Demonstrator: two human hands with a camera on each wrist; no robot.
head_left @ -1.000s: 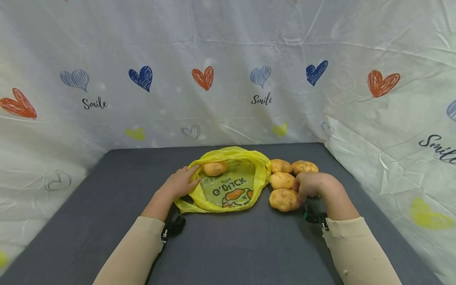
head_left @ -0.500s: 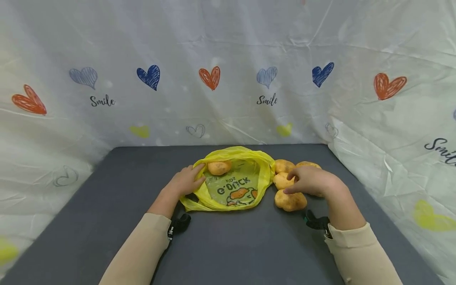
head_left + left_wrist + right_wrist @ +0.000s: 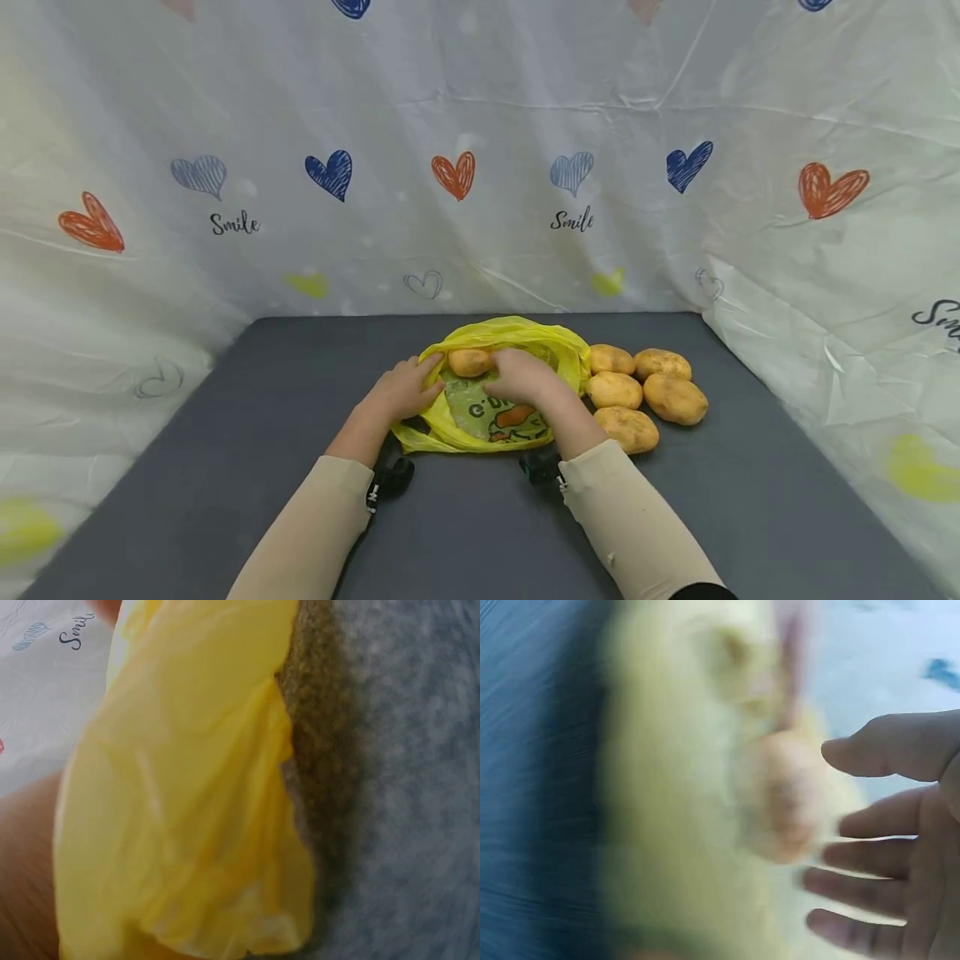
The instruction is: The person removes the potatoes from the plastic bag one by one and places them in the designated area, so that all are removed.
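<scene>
A yellow plastic bag (image 3: 504, 332) printed with a duck picture lies on the table, its mouth spread wide. Just inside, near the left rim, sits a single potato (image 3: 469, 363). My left hand (image 3: 403, 390) holds the bag's left edge; in the left wrist view, yellow film (image 3: 180, 795) hides most of the fingers. Over the mouth of the bag is my right hand (image 3: 525, 380), its fingertips right at the potato. The right wrist view has its fingers (image 3: 870, 855) spread and slightly bent beside the blurred potato (image 3: 784, 802), not closed round it.
Several potatoes (image 3: 615, 390) are grouped on the dark table (image 3: 465, 533), right of the bag and close against its right side. A white curtain (image 3: 390, 250) with hearts and "Smile" lettering borders the back and both sides.
My right hand has left the potato group empty and moved left over the bag to the potato inside. My left hand stays at the bag's left edge. The view has shifted slightly.
</scene>
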